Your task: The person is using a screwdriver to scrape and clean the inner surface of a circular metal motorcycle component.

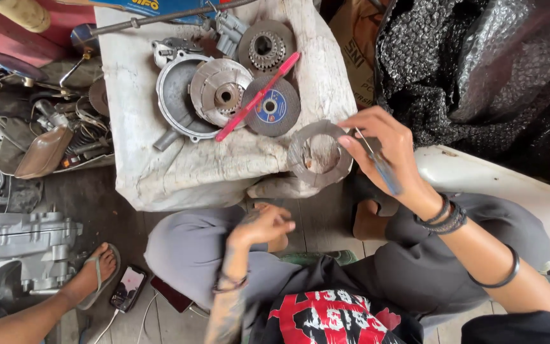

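A: Head view. Right hand (389,150) pinches a flat grey ring (319,155), matte and rough-faced, at its right rim; a thin blue-handled tool (382,167) lies clamped in the same fingers. Ring sits over the near right corner of the cloth (160,172).

B: Left hand (259,226)?

A: Loosely curled on the knee, holding nothing, just below the cloth. On the cloth: toothed gear (265,46), ribbed metal drum (221,92), dark abrasive disc (272,106), red bar (257,97) lying across them.
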